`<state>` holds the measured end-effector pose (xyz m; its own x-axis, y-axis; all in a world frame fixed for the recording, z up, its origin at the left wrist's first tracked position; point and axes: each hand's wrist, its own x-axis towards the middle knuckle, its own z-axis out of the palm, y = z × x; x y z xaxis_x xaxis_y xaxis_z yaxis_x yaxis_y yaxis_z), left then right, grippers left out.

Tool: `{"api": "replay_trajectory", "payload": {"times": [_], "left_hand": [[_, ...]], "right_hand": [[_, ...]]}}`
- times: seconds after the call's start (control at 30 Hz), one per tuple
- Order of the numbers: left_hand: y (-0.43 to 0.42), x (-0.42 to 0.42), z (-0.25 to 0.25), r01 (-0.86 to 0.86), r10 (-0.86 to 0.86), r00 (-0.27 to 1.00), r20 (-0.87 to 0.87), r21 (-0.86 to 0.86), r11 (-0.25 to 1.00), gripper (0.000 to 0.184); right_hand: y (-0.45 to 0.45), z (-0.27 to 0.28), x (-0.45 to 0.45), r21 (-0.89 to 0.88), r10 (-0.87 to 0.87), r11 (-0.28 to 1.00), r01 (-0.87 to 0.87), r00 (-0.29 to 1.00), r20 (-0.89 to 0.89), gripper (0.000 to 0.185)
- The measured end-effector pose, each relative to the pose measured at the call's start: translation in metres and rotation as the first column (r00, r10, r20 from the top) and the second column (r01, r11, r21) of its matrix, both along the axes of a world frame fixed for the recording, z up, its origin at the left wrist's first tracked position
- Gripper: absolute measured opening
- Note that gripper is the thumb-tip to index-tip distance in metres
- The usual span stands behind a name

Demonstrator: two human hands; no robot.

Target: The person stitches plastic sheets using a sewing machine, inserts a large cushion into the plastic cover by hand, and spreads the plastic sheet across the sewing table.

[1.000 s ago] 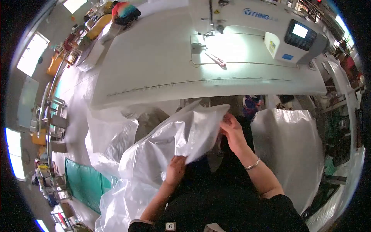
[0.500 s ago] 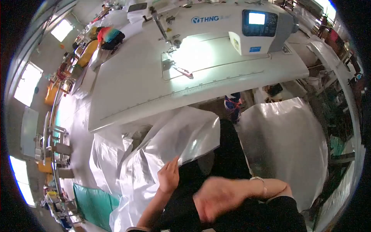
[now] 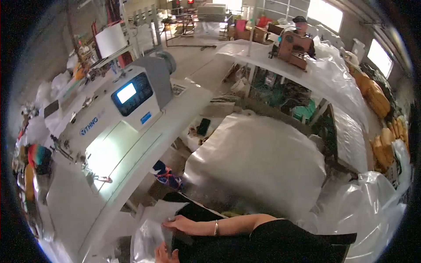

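A translucent white plastic sheet [image 3: 149,225] lies bunched over my lap, below the front edge of the sewing table [image 3: 61,206]. My right hand [image 3: 180,224], with a bracelet at its wrist, pinches the sheet's edge between thumb and fingers. Lower down, at the bottom of the view, my left hand [image 3: 165,255] has its fingers closed on the same sheet; part of this hand is cut off by the frame. The white sewing machine [image 3: 127,98] stands on the table, its lamp lit. A small reddish-handled tool [image 3: 104,179] rests near its needle area.
Beside my right arm lies a broad pile of plastic sheeting [image 3: 258,162]. Crumpled clear plastic [image 3: 364,215] fills the lower right. A blue shoe [image 3: 165,174] shows under the table. Further back, a person [image 3: 300,28] sits behind a brown machine [image 3: 294,49] on another table.
My view has swung to the right, bringing the sheeting pile and the other table into sight. My right hand, blurred over my lap before, now grips the sheet's edge beside my left hand.
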<state>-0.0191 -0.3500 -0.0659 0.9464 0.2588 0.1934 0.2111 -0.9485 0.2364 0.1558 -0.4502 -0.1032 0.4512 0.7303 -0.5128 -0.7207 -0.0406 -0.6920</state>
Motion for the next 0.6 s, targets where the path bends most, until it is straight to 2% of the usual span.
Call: {"api": "replay_trajectory", "payload": {"times": [0.03,0.07,0.1,0.13,0.2,0.37,0.43,0.47,0.5,0.53,0.6], "left_hand": [[-0.003,0.006,0.011,-0.042,0.046,0.996,0.077,-0.059,0.997,0.04],[-0.004,0.013,0.018,-0.03,0.035,0.996,0.084,-0.061,0.998,0.04],[-0.005,0.018,0.023,-0.031,0.049,0.993,0.109,-0.159,0.987,0.039],[-0.006,0.024,0.028,-0.032,0.067,0.989,0.13,-0.254,0.967,0.039],[-0.009,0.034,0.033,-0.038,0.082,0.987,0.142,-0.285,0.958,0.037],[-0.006,0.031,0.027,-0.111,0.147,0.985,0.088,-0.322,0.94,0.031],[0.007,0.019,0.014,-0.156,0.198,0.98,0.01,-0.578,0.801,0.027],[0.014,0.013,0.015,-0.182,0.227,0.974,0.006,-0.576,0.797,0.027],[0.024,0.005,0.019,-0.291,0.399,0.917,-0.003,-0.689,0.663,0.027],[0.038,-0.013,0.024,-0.386,0.581,0.813,-0.032,-0.777,0.497,0.026],[0.079,-0.052,0.033,-0.11,0.757,0.627,0.182,-0.942,0.317,0.033]], "right_hand": [[0.003,-0.003,0.0,-0.009,-0.011,1.0,0.013,0.979,0.205,0.031],[0.007,-0.009,-0.001,-0.018,-0.017,1.0,0.026,0.916,0.4,0.029],[0.026,-0.057,-0.007,0.098,-0.152,0.988,0.12,0.861,0.486,0.026],[0.022,-0.046,-0.006,0.099,-0.157,0.987,0.125,0.857,0.491,0.026],[0.013,-0.005,-0.007,0.095,-0.04,0.996,0.003,0.919,0.393,0.026],[0.025,-0.008,-0.018,0.26,-0.156,0.965,0.03,0.864,0.479,0.027],[0.034,-0.022,-0.026,0.357,-0.276,0.93,0.088,0.809,0.519,0.031],[0.033,-0.036,-0.024,0.347,-0.208,0.938,0.003,0.804,0.556,0.034],[0.033,-0.051,-0.026,0.338,-0.124,0.936,-0.103,0.8,0.588,0.037],[0.013,-0.009,-0.016,0.315,0.075,0.925,-0.212,0.914,0.398,0.039],[0.004,0.027,-0.003,-0.057,0.274,0.958,-0.282,0.832,0.482,0.021]]}}
